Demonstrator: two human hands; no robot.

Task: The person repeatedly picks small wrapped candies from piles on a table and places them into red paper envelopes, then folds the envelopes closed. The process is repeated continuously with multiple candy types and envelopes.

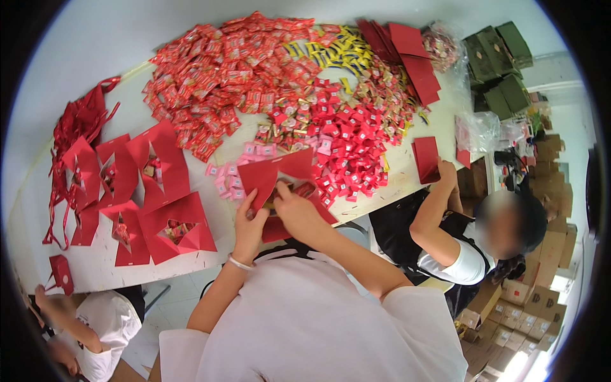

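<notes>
At frame centre, both hands grasp the open red gift box (280, 175): left hand (249, 223) beneath, right hand (299, 213) at its mouth.

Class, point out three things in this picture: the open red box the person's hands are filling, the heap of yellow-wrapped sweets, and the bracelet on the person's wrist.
open red box (280, 170), head view, on its raised red flap.
yellow-wrapped sweets (331, 52), head view, middle of the heap.
bracelet (240, 262), head view, on the band across the left wrist.
</notes>
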